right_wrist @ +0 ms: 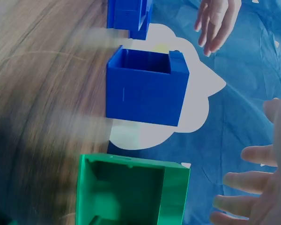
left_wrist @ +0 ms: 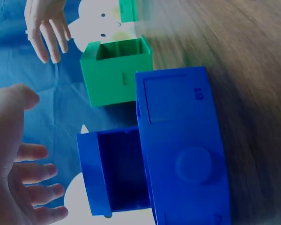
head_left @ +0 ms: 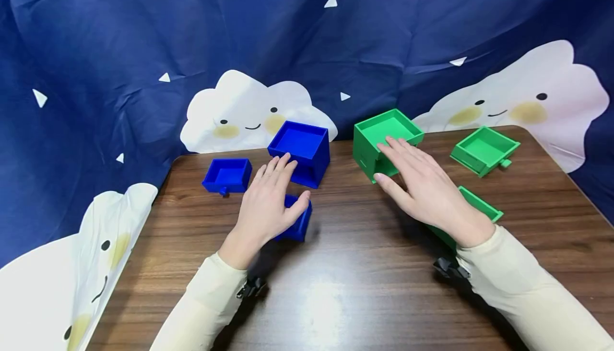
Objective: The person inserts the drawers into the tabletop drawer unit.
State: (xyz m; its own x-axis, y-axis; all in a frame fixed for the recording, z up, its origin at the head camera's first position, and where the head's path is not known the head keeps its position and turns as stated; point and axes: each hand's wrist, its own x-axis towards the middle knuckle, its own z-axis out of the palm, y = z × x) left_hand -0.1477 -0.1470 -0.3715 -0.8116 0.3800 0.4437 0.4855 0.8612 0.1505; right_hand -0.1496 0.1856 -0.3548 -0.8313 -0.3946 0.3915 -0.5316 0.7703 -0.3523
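My left hand (head_left: 266,202) hovers with fingers extended over a small blue drawer (head_left: 299,226), partly covering it. Behind it stands a blue box-shaped cabinet (head_left: 322,162) with an open front and a shallow tray top. The left wrist view shows that drawer's front close up, with a round knob (left_wrist: 194,165). My right hand (head_left: 427,191), fingers spread, is above a green drawer (head_left: 479,204) and hides much of it. Its fingertips overlap the matching green cabinet (head_left: 364,154) in the head view. Neither hand holds anything.
A second blue drawer (head_left: 227,172) lies at the left, its knob facing forward. At the far right sits another green drawer (head_left: 484,148) with a knob. The wooden table (head_left: 364,282) ends at the back against a dark blue cloth (head_left: 288,31) printed with clouds.
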